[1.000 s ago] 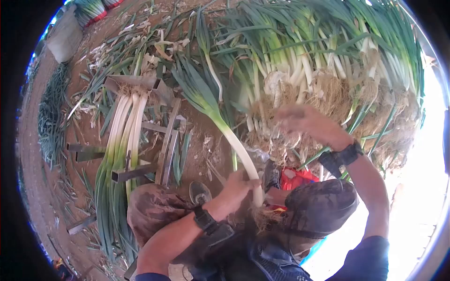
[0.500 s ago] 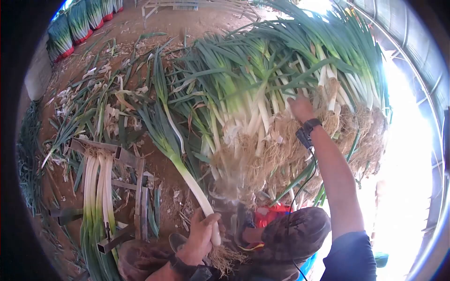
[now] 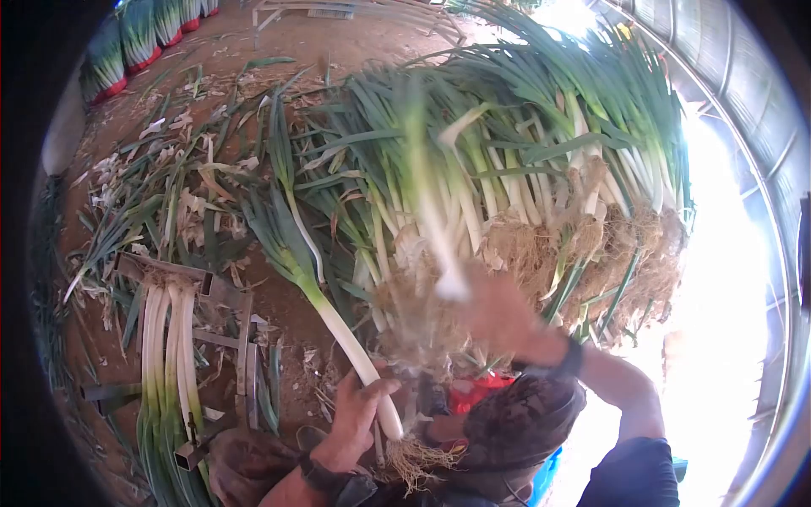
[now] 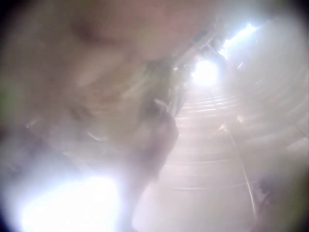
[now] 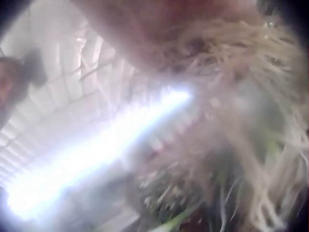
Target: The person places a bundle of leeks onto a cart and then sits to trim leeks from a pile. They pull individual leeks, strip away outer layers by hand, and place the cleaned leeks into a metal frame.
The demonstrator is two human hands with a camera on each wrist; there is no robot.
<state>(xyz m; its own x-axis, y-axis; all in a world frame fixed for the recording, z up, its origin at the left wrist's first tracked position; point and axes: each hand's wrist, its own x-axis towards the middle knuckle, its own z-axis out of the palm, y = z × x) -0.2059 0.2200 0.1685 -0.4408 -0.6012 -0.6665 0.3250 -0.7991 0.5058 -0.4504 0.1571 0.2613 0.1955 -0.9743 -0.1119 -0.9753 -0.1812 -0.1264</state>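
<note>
My left hand point(image 3: 359, 416) grips the white stalk of a long leek point(image 3: 338, 325) just above its roots, low in the head view; its green leaves fan up to the left. My right hand point(image 3: 494, 314), blurred by motion, holds a second leek point(image 3: 431, 211) by its root end, in front of the big pile of unpeeled leeks point(image 3: 541, 169). That leek stands nearly upright, its leaves smeared. The left wrist view is hazy and shows nothing distinct. In the right wrist view only blurred pale roots point(image 5: 251, 145) show.
A metal frame point(image 3: 245, 338) on the dirt at left holds several cleaned white leeks point(image 3: 165, 338). Leaf trimmings point(image 3: 177, 194) litter the ground. Bundled leeks point(image 3: 135, 34) stand at top left. A knee in dark trousers point(image 3: 524, 422) and something red point(image 3: 477, 393) are below.
My right hand has come back from high on the pile toward me, pulling a leek out with it. The left hand keeps its hold on the first leek, barely moved.
</note>
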